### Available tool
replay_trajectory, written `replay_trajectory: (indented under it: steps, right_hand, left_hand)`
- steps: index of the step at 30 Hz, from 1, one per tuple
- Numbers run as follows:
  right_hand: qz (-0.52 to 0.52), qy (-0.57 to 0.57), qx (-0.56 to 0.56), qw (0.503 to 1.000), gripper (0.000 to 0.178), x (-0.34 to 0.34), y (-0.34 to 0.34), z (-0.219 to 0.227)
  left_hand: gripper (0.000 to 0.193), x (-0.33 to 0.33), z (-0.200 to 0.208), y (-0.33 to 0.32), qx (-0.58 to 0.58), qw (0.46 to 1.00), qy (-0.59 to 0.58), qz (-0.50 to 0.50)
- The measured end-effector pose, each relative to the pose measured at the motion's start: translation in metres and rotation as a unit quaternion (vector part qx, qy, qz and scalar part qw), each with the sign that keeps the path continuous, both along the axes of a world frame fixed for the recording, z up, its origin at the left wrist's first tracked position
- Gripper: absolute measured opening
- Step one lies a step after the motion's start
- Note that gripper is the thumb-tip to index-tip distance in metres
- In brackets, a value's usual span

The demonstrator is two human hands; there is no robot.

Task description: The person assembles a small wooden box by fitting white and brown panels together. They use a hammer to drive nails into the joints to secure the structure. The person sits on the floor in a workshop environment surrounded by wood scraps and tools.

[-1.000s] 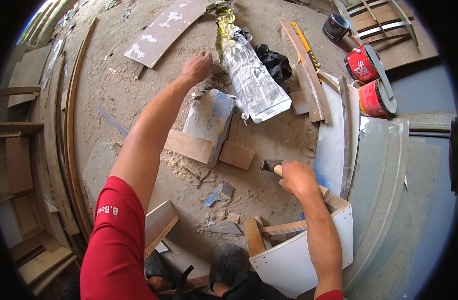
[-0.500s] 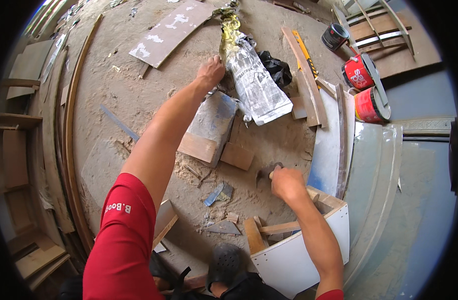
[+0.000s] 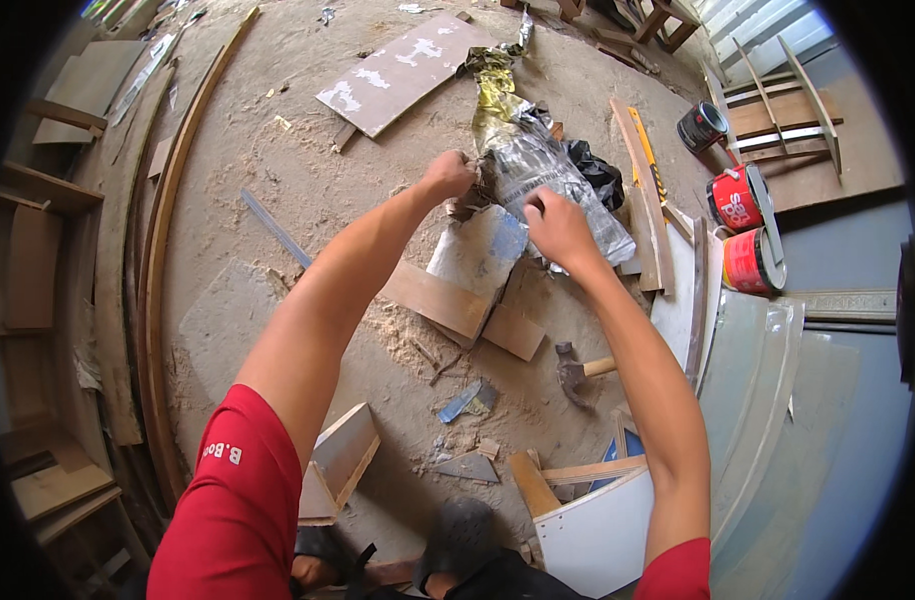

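Observation:
My left hand [image 3: 450,176] is closed at the left edge of a long crumpled silver and yellow foil bag [image 3: 548,165]. Whatever its fingers pinch is hidden. Over the bag's near part is my right hand [image 3: 560,232], fingers curled in; I cannot make out anything in them. Below both hands lies a dusty block with blue smears [image 3: 483,240], with a wooden offcut [image 3: 438,298] across its near end and a smaller wood piece [image 3: 514,332] beside it. A claw hammer [image 3: 570,374] with a wooden handle rests on the floor, its handle end under my right forearm.
Black plastic [image 3: 596,178], wood strips [image 3: 641,200] and a yellow level-like bar [image 3: 646,150] lie right of the bag. Red cans [image 3: 753,262] stand farther right. A white-sided wooden box [image 3: 596,535] is near my feet. A patchy board [image 3: 403,72] lies at the back.
My right hand has let go of the hammer, left on the floor, and moved up to the foil bag. My left hand stays by the bag's edge. The view has shifted.

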State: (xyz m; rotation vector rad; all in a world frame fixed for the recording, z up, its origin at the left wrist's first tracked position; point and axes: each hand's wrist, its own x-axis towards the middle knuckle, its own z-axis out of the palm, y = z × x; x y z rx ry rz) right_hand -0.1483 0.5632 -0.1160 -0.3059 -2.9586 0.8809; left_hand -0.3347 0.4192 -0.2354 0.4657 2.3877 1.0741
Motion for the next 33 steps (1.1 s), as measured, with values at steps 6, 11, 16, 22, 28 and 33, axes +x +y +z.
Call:
replay_trajectory:
  steps: [6, 11, 16, 22, 28, 33]
  right_hand:
    - [-0.024, -0.027, -0.005, 0.999, 0.029, -0.068, 0.012, -0.078]
    - [-0.019, -0.118, 0.003, 0.993, 0.042, -0.085, 0.002, -0.082]
    - [0.089, -0.089, 0.09, 0.988, 0.043, -0.107, 0.0, -0.087]
    - [0.139, -0.056, 0.076, 0.986, 0.026, -0.127, -0.008, -0.104]
    - [0.119, -0.057, 0.036, 0.991, 0.018, -0.134, -0.001, -0.11]
    - [0.071, -0.055, 0.007, 0.996, 0.013, -0.129, -0.009, -0.107]
  left_hand:
    - [0.033, 0.007, 0.013, 0.002, 0.047, 0.992, -0.001, 0.118]
    - [0.031, 0.054, 0.019, -0.02, 0.027, 0.976, 0.045, 0.212]
    - [0.028, 0.104, 0.054, -0.005, 0.034, 0.974, 0.021, 0.222]
    - [0.028, 0.113, 0.051, 0.001, 0.012, 0.967, 0.097, 0.237]
    - [0.027, 0.114, 0.051, 0.004, 0.009, 0.961, 0.117, 0.251]
    - [0.029, 0.114, 0.055, 0.003, -0.01, 0.962, 0.093, 0.257]
